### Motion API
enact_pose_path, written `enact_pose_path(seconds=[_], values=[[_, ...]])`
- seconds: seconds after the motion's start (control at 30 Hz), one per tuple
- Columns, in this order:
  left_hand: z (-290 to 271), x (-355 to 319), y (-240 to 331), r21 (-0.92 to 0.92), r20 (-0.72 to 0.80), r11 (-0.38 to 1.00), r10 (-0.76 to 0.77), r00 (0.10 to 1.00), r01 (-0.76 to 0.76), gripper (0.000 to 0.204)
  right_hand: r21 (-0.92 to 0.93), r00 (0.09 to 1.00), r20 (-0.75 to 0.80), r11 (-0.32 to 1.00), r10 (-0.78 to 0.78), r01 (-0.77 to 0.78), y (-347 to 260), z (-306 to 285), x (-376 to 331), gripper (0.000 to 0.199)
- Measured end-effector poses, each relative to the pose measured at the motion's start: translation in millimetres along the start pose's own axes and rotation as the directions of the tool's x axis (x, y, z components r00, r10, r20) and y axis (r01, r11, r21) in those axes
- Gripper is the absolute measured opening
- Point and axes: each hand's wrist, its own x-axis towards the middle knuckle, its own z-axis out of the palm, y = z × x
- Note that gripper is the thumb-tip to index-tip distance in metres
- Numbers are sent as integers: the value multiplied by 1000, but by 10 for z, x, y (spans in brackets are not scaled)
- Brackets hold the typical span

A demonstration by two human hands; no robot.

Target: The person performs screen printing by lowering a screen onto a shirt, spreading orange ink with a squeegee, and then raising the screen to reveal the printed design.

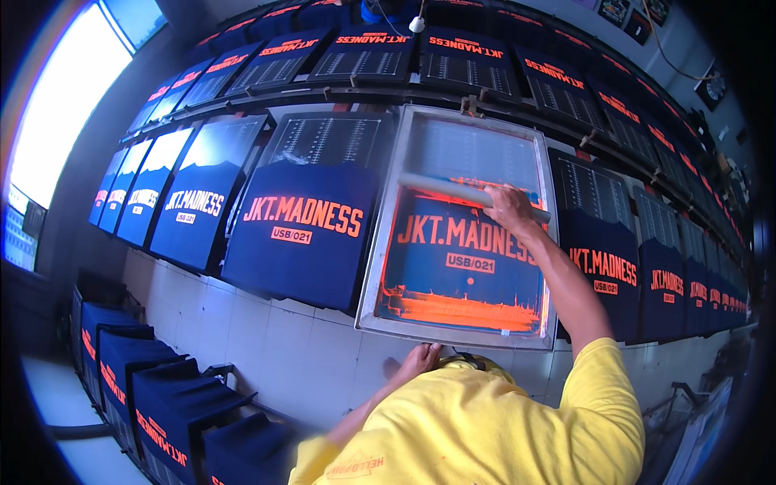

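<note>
My right hand is closed around one end of a long squeegee. The squeegee lies across the upper middle of a framed printing screen and looks slightly blurred. Through the mesh show orange lettering and navy cloth. A thick band of orange ink runs along the screen's near end, with more orange along the squeegee. My left hand is at the near edge of the screen frame with its fingers curled. Whether it grips the frame is hard to see.
A navy shirt with orange print lies on a sloped board left of the screen; another printed shirt lies right. Farther left, shirts bear white print. More shirt rows stand behind and at lower left. A cord with a white fitting hangs above.
</note>
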Motion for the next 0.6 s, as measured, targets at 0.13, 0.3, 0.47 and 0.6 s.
enact_pose_path(seconds=[0.13, 0.3, 0.47, 0.6], values=[[-44, -18, 49, -29, 35, 1000, 7, 999, -6, 50, -1, 997, 61, 999, 49, -49, -58, -78, 50, 38], [0, -6, 6, -77, 22, 995, 69, 997, -67, 51, -24, 1000, 7, 1000, -15, 15, 28, 64, 78, 38], [30, 84, -218, -74, 40, 997, 39, 998, -36, 53, -39, 985, 157, 997, 68, -62, -257, -113, -70, 29], [-20, 57, -95, -121, 80, 990, 77, 994, -67, 56, -1, 992, 112, 998, -56, 57, -407, -150, -523, 23]])
